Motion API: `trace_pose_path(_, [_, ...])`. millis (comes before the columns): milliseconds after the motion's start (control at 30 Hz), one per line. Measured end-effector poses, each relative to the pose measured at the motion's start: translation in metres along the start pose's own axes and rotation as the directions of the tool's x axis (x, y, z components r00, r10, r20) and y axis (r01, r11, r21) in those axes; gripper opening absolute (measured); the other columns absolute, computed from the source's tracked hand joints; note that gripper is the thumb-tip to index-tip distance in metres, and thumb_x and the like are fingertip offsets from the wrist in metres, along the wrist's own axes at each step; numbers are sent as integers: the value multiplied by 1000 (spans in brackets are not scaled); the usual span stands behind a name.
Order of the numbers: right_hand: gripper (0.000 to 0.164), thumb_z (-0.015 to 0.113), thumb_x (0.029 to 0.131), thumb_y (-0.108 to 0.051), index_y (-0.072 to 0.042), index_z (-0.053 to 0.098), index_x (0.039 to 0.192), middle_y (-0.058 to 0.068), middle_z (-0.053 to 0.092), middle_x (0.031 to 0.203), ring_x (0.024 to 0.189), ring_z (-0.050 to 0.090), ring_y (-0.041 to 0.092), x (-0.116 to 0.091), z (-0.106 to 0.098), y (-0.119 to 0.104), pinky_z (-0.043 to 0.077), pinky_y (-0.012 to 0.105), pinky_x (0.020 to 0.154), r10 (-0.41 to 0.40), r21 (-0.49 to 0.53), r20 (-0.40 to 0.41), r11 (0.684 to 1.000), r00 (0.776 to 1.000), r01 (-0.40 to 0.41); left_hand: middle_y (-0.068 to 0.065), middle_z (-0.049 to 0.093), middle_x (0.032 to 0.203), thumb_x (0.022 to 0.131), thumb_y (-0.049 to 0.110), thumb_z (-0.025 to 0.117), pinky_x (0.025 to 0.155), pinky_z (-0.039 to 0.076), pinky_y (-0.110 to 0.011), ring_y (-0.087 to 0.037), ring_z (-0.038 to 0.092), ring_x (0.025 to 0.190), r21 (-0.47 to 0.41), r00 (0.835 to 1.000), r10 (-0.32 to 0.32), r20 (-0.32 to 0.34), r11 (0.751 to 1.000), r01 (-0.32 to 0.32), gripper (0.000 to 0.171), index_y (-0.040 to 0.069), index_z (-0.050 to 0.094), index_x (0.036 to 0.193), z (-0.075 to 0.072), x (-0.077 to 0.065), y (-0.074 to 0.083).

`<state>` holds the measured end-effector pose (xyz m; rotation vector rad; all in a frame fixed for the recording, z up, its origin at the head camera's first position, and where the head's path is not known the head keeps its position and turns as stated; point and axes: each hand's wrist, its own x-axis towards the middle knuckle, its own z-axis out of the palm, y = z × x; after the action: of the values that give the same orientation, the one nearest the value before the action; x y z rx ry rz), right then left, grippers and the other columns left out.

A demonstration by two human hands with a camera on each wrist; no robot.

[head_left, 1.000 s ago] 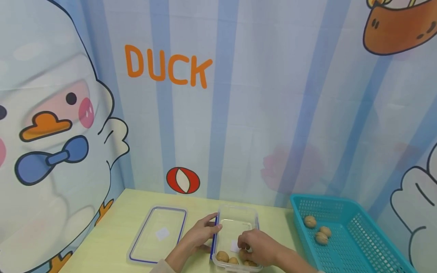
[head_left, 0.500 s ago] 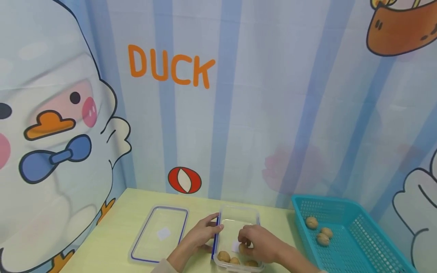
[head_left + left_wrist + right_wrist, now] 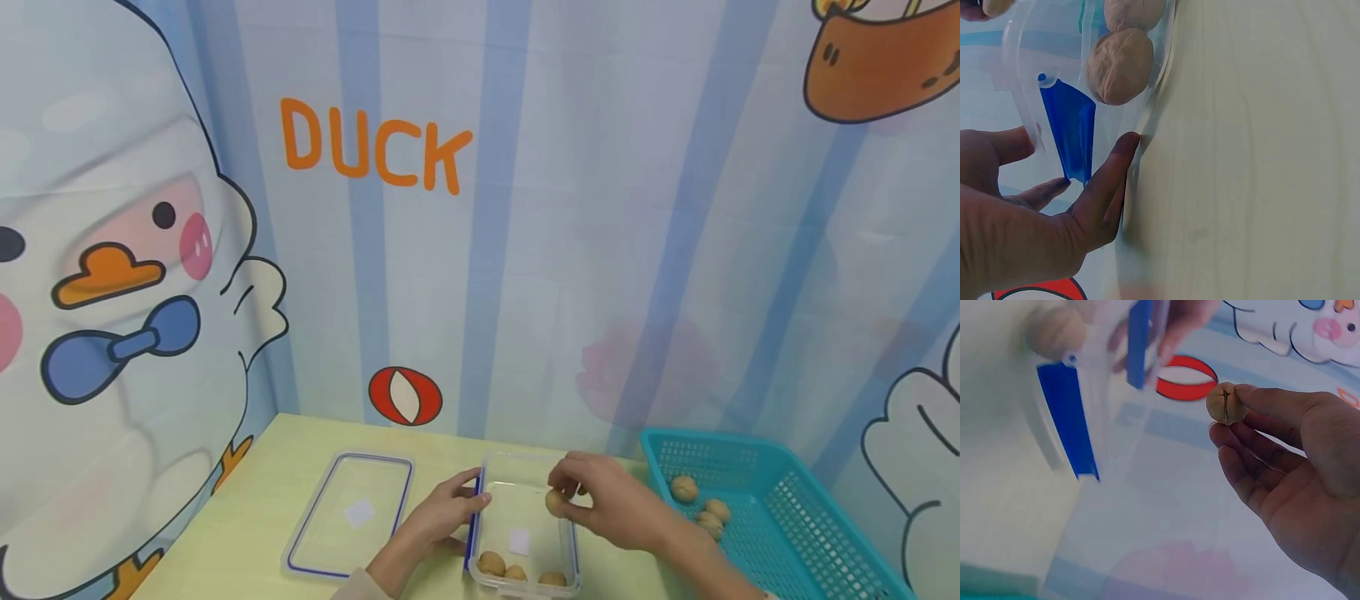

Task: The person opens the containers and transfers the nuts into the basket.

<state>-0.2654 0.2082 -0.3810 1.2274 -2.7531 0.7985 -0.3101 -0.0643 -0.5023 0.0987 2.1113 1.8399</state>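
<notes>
At lower centre, the left hand [image 3: 442,512] gripped a clear rectangular plastic box [image 3: 512,505], seemingly steadying it; the right hand [image 3: 613,502] pinched a round tan walnut [image 3: 555,503].

A lid [image 3: 330,521] lies left of the container [image 3: 513,504]; a basket [image 3: 772,521] lies right; walnuts [image 3: 491,563] sit in both.

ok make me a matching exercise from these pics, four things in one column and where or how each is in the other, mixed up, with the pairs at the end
1. left hand
2. right hand
3. flat lid
4. basket

A. teal, with walnuts inside
B. pinching a single walnut
C. holding the side of the clear container
D. blue-outlined, lying on the table

Pairs: 1-C, 2-B, 3-D, 4-A
</notes>
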Motion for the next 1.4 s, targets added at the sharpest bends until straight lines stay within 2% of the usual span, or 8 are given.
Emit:
trace_pose_path(167, [17,74,102,-28,-18,73,116,-10,70,107,94,67,7,-19,-31,4,59,32,83,50,-16,-102,999,994,-52,-29,50,150,105,28,69,74,62,-50,-53,55,130,-12,1000,1,0,1000,-1,69,9,38,164,0,-1,1])
trace_pose_path(233, [19,75,101,-29,-19,73,116,-11,71,107,94,68,7,-27,-41,9,59,32,83,94,-17,-138,995,986,-97,-30,50,150,105,28,68,75,62,-51,-53,55,130,-15,1000,3,2,1000,-3,69,9,38,164,0,0,0])
trace_pose_path(433, [24,76,100,-30,-15,73,118,-8,72,107,96,69,9,-54,-68,31,60,33,84,196,16,-235,980,952,-198,-30,48,151,106,27,68,75,62,-51,-54,54,131,-15,1000,-1,2,1000,1,69,9,37,164,0,0,1])
trace_pose_path(667, [29,77,100,-28,-9,72,120,-3,73,108,98,70,15,-78,-82,74,60,33,84,292,-26,-315,948,903,-316,-30,48,152,105,27,69,72,62,-49,-54,54,132,-6,1000,-13,-13,1000,13,69,10,38,164,0,0,3])
trace_pose_path(900, [31,75,101,-28,-2,71,118,5,73,107,95,71,23,-93,-78,111,60,32,79,372,2,-319,920,872,-392,-30,48,152,105,27,68,70,61,-46,-54,53,132,-12,1000,-13,-5,1000,13,69,10,37,164,0,-1,2])
trace_pose_path(1067, [40,75,101,-35,0,70,122,9,73,111,98,71,26,-100,-66,131,60,43,81,448,16,-295,886,844,-464,-29,48,152,105,27,68,65,60,-40,-53,54,132,-23,1000,-7,1,1000,7,69,9,37,164,0,0,2])
trace_pose_path(1200, [41,74,101,-37,-1,71,120,8,74,109,96,71,25,-102,-57,143,60,49,80,458,14,-280,880,843,-474,-29,48,152,105,27,68,64,60,-39,-53,54,132,-21,1000,-11,-4,1000,11,69,9,37,164,0,-1,3])
trace_pose_path(1400, [34,76,100,-34,-3,73,114,4,75,103,93,70,22,-104,-44,156,60,47,79,466,-6,-259,875,846,-484,-29,49,151,106,26,68,67,60,-41,-53,54,132,-33,1000,-14,7,999,14,68,9,37,164,-1,-3,4])
